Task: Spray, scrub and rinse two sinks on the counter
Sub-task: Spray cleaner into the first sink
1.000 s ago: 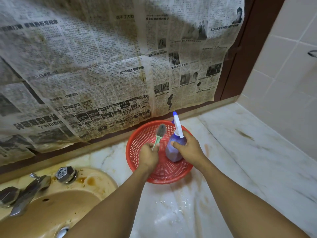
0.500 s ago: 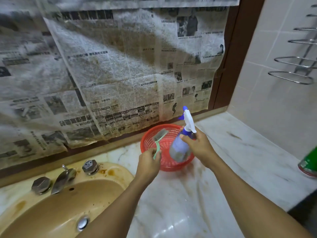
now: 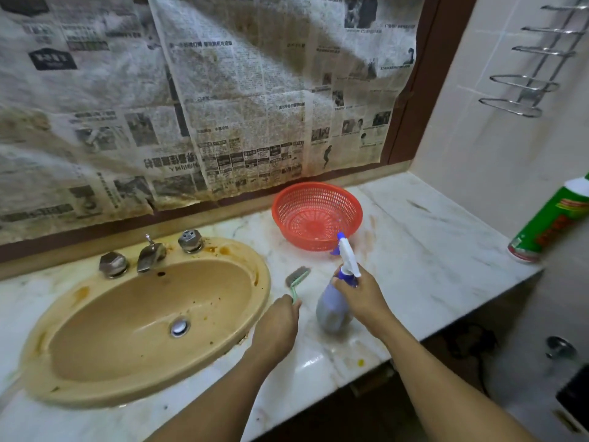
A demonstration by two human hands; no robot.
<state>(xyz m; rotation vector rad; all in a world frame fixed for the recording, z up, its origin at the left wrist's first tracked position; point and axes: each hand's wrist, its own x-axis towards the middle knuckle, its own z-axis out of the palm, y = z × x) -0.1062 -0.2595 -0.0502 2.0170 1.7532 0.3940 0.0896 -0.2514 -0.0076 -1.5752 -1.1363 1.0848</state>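
Head view: your left hand (image 3: 277,327) grips brush (image 3: 298,277), right hand (image 3: 360,298) grips spray bottle (image 3: 334,311). Aim spray at stained sink (image 3: 127,314), lower left of frame; coat basin and rim before scrubbing.

Sink (image 3: 127,314): one in view, tan oval basin set in the marble counter (image 3: 430,250). Brown-orange stains on rim and specks in the bowl, chrome drain (image 3: 179,327) at the bottom, tap (image 3: 149,252) and two knobs on the back rim.

Brush (image 3: 297,280): green handle, grey bristles, head up and tilted, just right of the sink rim, gripped by left hand (image 3: 277,327).

Spray bottle (image 3: 333,309): cloudy purple body, white trigger, blue nozzle, tilted, right hand (image 3: 360,298) round its neck. Can't tell if the base touches the counter.
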